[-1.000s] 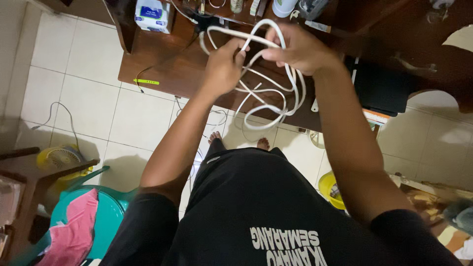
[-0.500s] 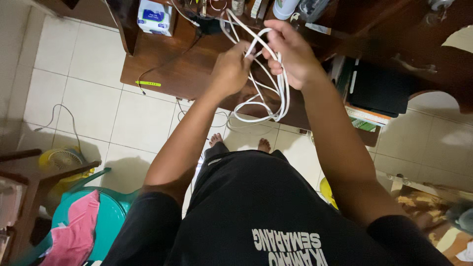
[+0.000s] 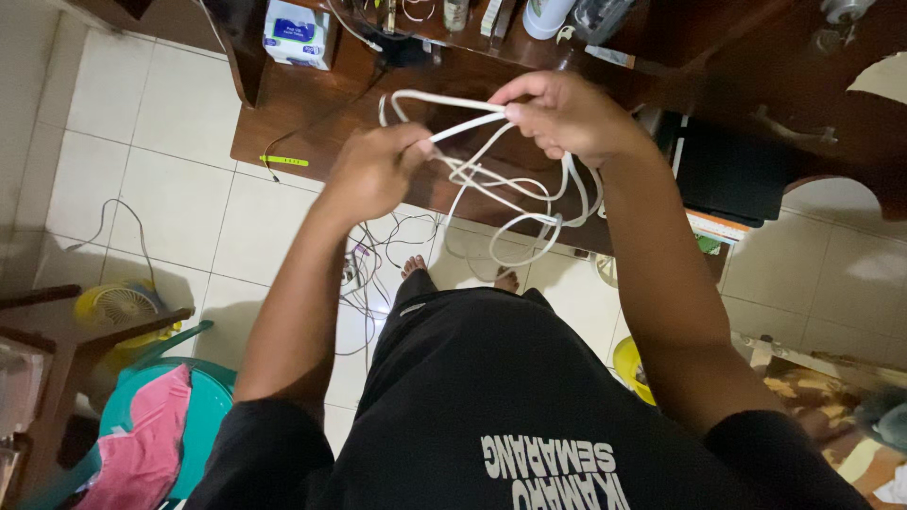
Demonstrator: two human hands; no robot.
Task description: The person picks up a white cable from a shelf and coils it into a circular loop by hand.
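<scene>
Gripping white cable (image 3: 515, 194) with both hands: left hand (image 3: 370, 172) pinching strand running rightward to right hand (image 3: 565, 115), coils hanging beneath.

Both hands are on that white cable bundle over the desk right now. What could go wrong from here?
The white cable hangs in loose crossed loops below the right hand, while the left hand draws one strand taut; pulling harder could tighten the crossings into a knot. Small bottles stand at the wooden desk edge just behind the loops, so a swinging loop might topple them. Thin wires on the floor lie near the bare feet, a possible trip.
</scene>
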